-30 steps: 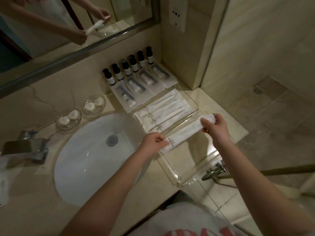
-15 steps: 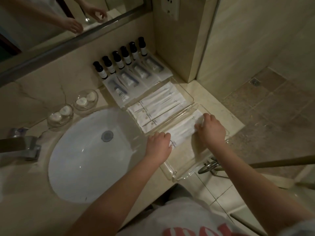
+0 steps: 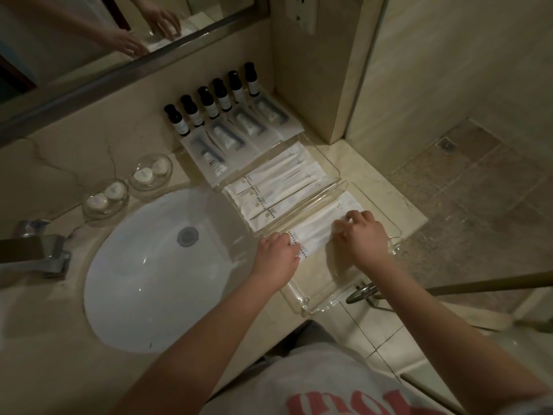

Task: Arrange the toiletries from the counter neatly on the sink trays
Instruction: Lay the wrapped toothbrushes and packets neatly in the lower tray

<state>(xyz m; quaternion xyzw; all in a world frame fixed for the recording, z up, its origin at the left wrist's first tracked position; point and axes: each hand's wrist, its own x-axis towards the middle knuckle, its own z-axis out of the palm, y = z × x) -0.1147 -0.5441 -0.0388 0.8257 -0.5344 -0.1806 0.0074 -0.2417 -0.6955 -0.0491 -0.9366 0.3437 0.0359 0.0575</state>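
Observation:
Two clear acrylic trays stand on the counter right of the sink. The far tray (image 3: 335,172) holds several long white sachets laid side by side. In the near tray (image 3: 317,307) lie two white sachets (image 3: 314,229). My left hand (image 3: 276,259) presses the left end of the nearer sachet, and my right hand (image 3: 359,235) pinches its right end. Both hands rest low in the tray. Behind the trays several small dark bottles (image 3: 209,100) stand in a row along the wall, with flat clear packets (image 3: 239,136) in front of them.
The white oval sink (image 3: 155,271) with its drain lies to the left, and a metal faucet (image 3: 33,253) juts out at the far left. Two glass dishes (image 3: 131,187) with round soaps sit behind the sink. The counter edge drops to a tiled floor on the right.
The sachet that both hands held above the near tray has come down and now lies flat in it. Both hands moved down and slightly forward with it.

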